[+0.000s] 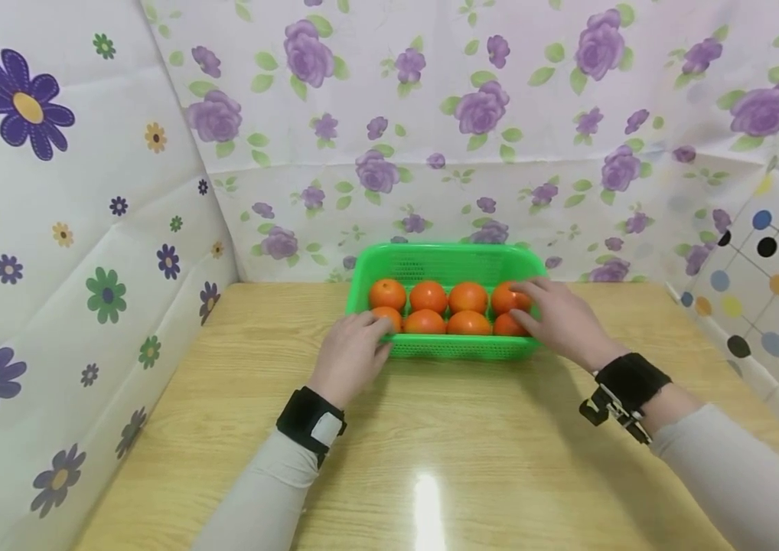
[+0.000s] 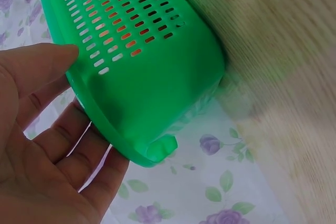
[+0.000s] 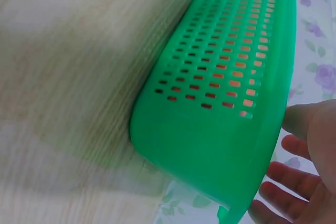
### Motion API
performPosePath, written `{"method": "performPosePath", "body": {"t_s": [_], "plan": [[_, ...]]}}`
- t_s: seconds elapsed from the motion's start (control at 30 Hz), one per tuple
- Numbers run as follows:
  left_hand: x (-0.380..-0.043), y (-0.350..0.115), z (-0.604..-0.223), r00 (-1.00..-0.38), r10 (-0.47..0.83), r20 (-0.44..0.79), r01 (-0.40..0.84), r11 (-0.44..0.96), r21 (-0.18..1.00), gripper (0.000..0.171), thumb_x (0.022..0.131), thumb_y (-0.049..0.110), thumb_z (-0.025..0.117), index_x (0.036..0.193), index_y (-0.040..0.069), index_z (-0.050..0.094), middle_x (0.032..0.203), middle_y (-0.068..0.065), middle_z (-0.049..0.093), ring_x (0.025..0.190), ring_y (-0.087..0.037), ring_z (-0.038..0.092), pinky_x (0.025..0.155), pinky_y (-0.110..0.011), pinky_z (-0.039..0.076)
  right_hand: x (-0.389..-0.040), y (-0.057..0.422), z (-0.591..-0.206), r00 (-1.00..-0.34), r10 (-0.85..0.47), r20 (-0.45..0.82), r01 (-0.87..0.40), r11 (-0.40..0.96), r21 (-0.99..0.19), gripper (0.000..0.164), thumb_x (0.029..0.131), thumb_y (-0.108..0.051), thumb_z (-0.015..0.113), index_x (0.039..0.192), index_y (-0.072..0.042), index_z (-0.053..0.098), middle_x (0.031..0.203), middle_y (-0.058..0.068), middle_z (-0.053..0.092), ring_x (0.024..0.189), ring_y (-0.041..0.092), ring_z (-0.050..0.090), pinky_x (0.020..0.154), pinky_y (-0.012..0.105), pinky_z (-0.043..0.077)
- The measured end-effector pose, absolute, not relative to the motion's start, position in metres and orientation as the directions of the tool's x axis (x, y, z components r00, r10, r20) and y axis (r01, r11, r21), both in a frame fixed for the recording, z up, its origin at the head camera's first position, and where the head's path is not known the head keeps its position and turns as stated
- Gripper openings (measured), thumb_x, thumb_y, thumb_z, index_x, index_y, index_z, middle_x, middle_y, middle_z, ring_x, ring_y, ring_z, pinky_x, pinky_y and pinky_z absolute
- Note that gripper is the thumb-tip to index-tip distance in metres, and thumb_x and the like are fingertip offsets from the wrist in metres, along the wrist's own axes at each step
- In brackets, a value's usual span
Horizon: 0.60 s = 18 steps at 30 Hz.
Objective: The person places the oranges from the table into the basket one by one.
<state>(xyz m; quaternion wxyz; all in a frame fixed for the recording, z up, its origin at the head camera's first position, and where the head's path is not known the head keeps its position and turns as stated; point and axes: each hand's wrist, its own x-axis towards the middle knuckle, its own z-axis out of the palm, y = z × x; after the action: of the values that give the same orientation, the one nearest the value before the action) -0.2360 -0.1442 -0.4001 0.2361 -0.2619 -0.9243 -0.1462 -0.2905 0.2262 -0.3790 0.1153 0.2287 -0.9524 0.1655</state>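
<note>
A green plastic basket [image 1: 454, 347] with slotted walls stands on the table, with several oranges [image 1: 468, 297] in two rows inside. My left hand [image 1: 351, 356] is at its front left corner. In the left wrist view the thumb [image 2: 58, 59] lies against the outer side of the rim, and the other fingers go behind it, so the hand holds the rim. At the right end, my right hand [image 1: 565, 317] reaches over the rim with its fingers spread and loosely bent, over the right-hand oranges. The basket's rim hides its fingertips in the right wrist view.
The wooden table [image 1: 389, 444] reaches back to a flowered cloth [image 1: 431, 99] right behind the basket. Patterned cloths also hang at the left [image 1: 73, 252] and right. Each wrist wears a black band [image 1: 310, 421].
</note>
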Motion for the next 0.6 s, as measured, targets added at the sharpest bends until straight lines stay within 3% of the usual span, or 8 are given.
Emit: {"method": "performPosePath", "body": {"t_s": [0.2,0.4,0.6], "plan": [[-0.232,-0.144,-0.399,-0.769,0.434,0.469,0.545,0.829,0.127,0.022,0.096,0.012,0.087,0.116,0.014,0.076,0.111,-0.008,0.074,0.098,-0.031,0.068,0.088,-0.044,0.057,-0.270,0.225,-0.381,-0.846,-0.382,0.372,-0.489,0.833,-0.258,0.047,0.108,-0.025,0.076,0.148,-0.002,0.066,0.150,0.026,0.061,0.138,0.051,0.056,0.106,0.070,0.051],[-0.231,-0.145,-0.397,-0.776,0.458,0.434,0.554,0.824,0.121,0.027,0.098,0.014,0.086,0.122,0.011,0.076,0.116,-0.011,0.074,0.105,-0.033,0.069,0.094,-0.047,0.057,-0.253,0.223,-0.387,-0.823,-0.393,0.410,-0.510,0.830,-0.227,0.058,0.105,-0.029,0.079,0.153,-0.001,0.062,0.159,0.026,0.054,0.145,0.051,0.050,0.115,0.070,0.044],[-0.226,-0.145,-0.393,-0.788,0.459,0.411,0.542,0.833,0.110,0.034,0.100,0.020,0.085,0.131,0.011,0.076,0.128,-0.011,0.074,0.121,-0.034,0.069,0.112,-0.057,0.049,-0.241,0.222,-0.394,-0.759,-0.437,0.483,-0.571,0.803,-0.170,0.067,0.100,-0.028,0.085,0.155,0.001,0.059,0.160,0.028,0.052,0.146,0.052,0.049,0.120,0.069,0.038]]}}
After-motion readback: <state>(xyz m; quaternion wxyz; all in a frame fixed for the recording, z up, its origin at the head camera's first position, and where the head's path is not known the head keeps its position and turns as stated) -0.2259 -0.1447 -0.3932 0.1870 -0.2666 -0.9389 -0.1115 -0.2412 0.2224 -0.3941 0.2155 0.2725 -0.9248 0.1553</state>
